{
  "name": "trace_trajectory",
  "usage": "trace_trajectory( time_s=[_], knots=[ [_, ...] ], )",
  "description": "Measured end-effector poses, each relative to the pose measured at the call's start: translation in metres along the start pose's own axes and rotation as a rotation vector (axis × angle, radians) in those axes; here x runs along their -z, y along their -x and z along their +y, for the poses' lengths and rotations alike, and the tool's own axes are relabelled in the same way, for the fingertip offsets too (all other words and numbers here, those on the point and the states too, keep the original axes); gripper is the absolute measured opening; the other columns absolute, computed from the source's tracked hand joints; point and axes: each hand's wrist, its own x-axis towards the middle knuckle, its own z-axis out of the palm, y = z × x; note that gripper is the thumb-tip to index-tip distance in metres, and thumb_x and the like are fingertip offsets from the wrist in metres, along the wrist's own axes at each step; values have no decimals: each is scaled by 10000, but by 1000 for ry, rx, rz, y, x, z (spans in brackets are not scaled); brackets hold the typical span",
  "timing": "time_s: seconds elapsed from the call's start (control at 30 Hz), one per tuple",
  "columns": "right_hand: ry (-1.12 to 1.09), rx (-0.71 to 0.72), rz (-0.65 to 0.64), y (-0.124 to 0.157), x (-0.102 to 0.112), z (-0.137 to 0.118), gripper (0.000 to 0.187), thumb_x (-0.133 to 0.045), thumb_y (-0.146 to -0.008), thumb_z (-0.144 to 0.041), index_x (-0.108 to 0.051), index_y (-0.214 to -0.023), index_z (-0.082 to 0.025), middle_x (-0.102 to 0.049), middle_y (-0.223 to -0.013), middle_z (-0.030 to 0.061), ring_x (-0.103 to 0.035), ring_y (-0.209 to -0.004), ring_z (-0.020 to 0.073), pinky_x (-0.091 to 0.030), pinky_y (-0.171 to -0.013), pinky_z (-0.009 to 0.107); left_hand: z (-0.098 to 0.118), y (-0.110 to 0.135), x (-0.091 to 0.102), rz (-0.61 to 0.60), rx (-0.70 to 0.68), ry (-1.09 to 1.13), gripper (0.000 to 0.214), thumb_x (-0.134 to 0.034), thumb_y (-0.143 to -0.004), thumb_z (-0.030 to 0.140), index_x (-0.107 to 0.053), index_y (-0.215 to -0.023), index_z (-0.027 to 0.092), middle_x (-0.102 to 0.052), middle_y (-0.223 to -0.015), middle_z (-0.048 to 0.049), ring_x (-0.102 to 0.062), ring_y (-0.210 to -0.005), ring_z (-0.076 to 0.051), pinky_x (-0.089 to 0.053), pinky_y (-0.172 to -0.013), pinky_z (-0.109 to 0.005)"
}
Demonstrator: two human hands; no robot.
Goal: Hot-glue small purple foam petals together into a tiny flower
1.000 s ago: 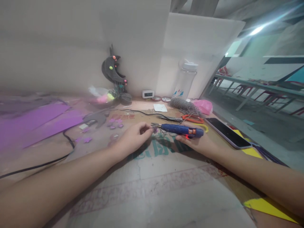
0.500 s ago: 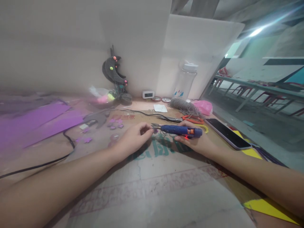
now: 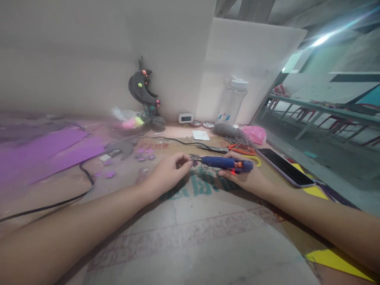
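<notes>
My right hand (image 3: 243,180) is wrapped round a blue hot glue gun (image 3: 222,162) with a small red light glowing on its side. The gun's nozzle points left, close to the fingertips of my left hand (image 3: 172,170). Those fingers are pinched on a small purple piece (image 3: 194,162), mostly hidden by the fingers and the nozzle. Whether the nozzle touches the piece I cannot tell. Left of my left hand, several purple flower-shaped cutouts (image 3: 145,154) lie on the table, with more purple bits (image 3: 109,174) farther left.
Behind the glue gun lie orange-handled scissors (image 3: 242,149) and grey yarn (image 3: 228,133). A phone (image 3: 285,167) rests at the right. A water bottle (image 3: 233,103), a small white clock (image 3: 185,118) and a dark crescent ornament (image 3: 142,89) stand at the back. A black cable (image 3: 59,204) crosses the left side.
</notes>
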Motion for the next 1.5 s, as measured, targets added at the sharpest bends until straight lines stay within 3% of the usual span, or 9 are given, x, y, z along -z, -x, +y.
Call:
trace_trajectory(
  time_s=[0.6,0.97,1.2,1.37,1.5],
  knots=[
    [35,-12,-32,1,-2,4,225,-675,-729,-398,-576,-810,-214,-620,-693,-3,-572,-629,164,-476,-577,272,3,2,2,14,-54,-37,205,-466,-877,358,-583,-827,197,-643,-772,-2,-587,-701,-157,-427,-636,-254],
    [-70,32,-81,2,5,1,263,-655,-766,-404,-533,-900,-213,-633,-696,5,-618,-643,176,-496,-608,281,0,0,0,26,14,20,243,-470,-864,396,-604,-870,193,-665,-786,-11,-592,-684,-157,-420,-622,-256],
    [-1,51,21,0,7,-5,197,-585,-821,-416,-578,-773,-226,-661,-758,31,-630,-737,200,-516,-725,326,-1,-5,4,-65,33,-223,282,-496,-827,410,-654,-719,203,-685,-741,-29,-607,-723,-202,-404,-650,-295],
    [-124,-2,18,-1,3,4,206,-555,-849,-438,-573,-818,-236,-674,-747,30,-648,-709,206,-530,-694,335,-1,-4,9,-64,-12,-467,292,-538,-810,444,-664,-707,201,-693,-753,-78,-614,-793,-262,-406,-692,-335],
    [-168,-1,4,-1,1,8,206,-573,-842,-440,-558,-852,-235,-678,-776,38,-657,-718,208,-534,-701,333,5,-3,21,-116,51,-407,202,-549,-792,352,-684,-735,213,-702,-744,-65,-618,-715,-223,-395,-626,-289]
  ],
)
